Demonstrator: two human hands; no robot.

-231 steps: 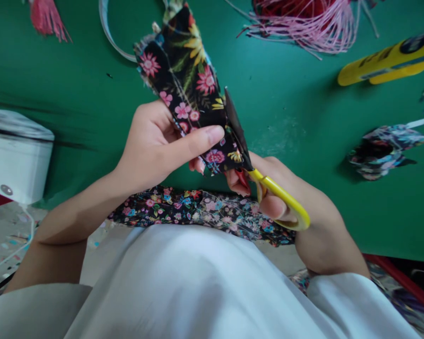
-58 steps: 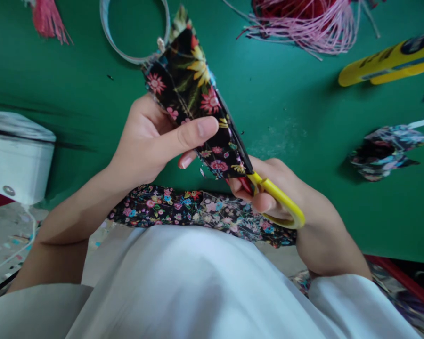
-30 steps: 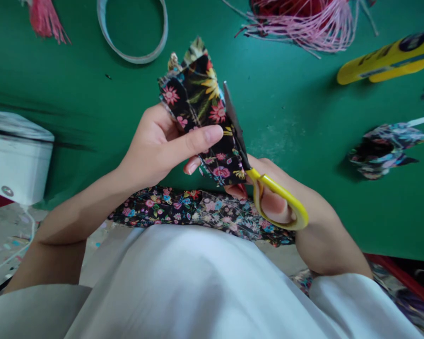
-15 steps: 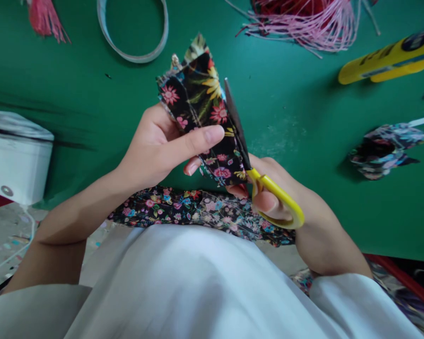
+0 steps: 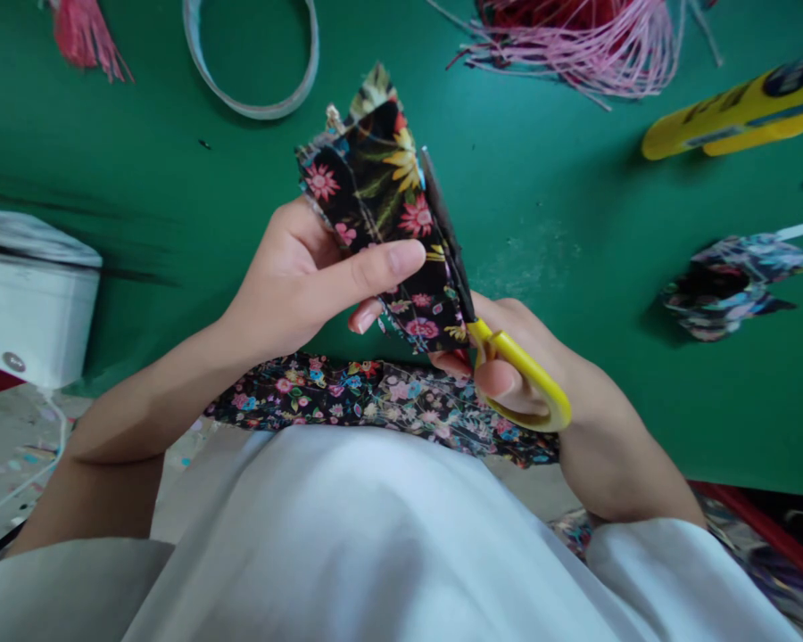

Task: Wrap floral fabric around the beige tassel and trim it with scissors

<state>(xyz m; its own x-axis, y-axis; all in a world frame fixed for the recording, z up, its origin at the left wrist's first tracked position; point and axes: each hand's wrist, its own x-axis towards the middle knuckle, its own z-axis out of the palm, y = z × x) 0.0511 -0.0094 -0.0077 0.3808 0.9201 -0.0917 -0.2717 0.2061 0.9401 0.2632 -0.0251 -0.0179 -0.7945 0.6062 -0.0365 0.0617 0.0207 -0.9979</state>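
Note:
My left hand (image 5: 314, 276) pinches a folded piece of black floral fabric (image 5: 381, 187), thumb on top and fingers mostly hidden beneath. The fabric has a pointed upper end and frayed edges. In my right hand (image 5: 509, 357) is a pair of scissors (image 5: 450, 236) with yellow handles, the thumb through one loop. Its dark blades lie along the right edge of the fabric, tips pointing away from me. Below both hands, a longer strip of floral fabric (image 5: 348, 383) rests along the table's near edge, against my body.
On the green table (image 5: 562, 196) lie a pale tape ring (image 5: 268, 111), a pink tassel (image 5: 84, 36), a bundle of pink cords (image 5: 595, 67), a yellow bottle (image 5: 729, 111) and a crumpled floral fabric loop (image 5: 723, 285). A white device (image 5: 37, 303) with a cable stands at left.
The scissors' blades have closed slightly, with the yellow handle drawing a little inward. My left hand and the fabric have barely moved.

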